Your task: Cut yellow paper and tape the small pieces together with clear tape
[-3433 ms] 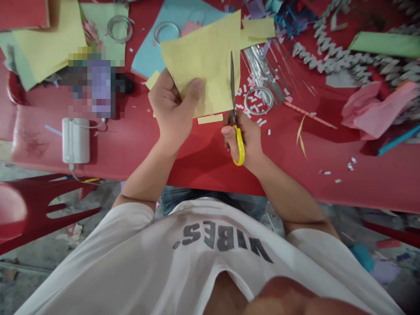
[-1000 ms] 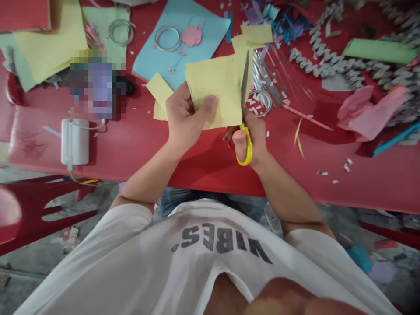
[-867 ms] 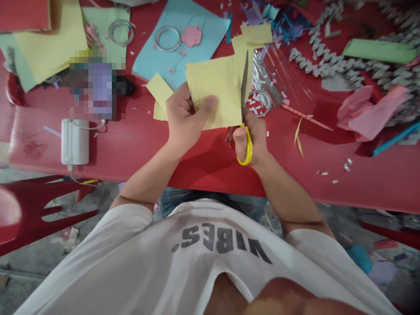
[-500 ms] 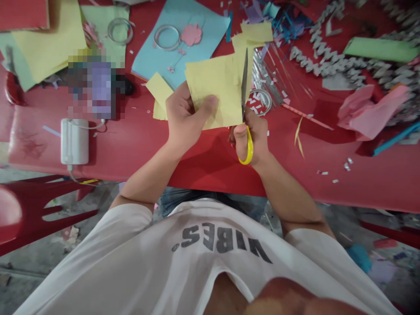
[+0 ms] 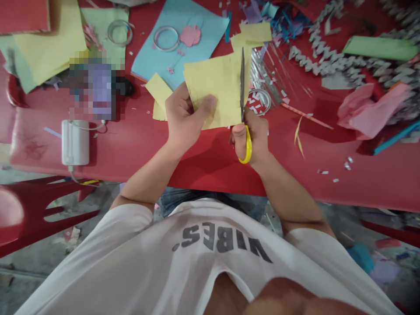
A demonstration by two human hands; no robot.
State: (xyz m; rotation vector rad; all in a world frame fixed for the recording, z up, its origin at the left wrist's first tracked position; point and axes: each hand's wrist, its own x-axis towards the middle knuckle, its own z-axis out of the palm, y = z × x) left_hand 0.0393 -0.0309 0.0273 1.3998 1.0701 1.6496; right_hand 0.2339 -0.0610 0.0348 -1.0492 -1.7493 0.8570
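Note:
My left hand (image 5: 185, 114) pinches the yellow paper (image 5: 215, 85) at its lower left, thumb on top and fingers beneath. The paper is held above the red table, with its right side between the blades of the scissors (image 5: 243, 83). My right hand (image 5: 254, 135) grips the scissors, its thumb through the yellow handle loop. The blades point away from me, along the right edge of the paper, and look nearly closed; one blade is mostly hidden. Smaller yellow paper pieces (image 5: 159, 89) lie just left of the held paper.
A blue sheet (image 5: 144, 57) carries a tape-like ring (image 5: 166, 38) and a pink paper flower (image 5: 190, 36). At the left sits a white power bank (image 5: 75, 144) with a cable. Grey crinkled strips (image 5: 320, 52), a green roll (image 5: 380, 48) and pink paper (image 5: 370, 109) lie right.
The scissors have shifted slightly left against the paper, and their blades look a little closer together. My left hand keeps its hold on the paper.

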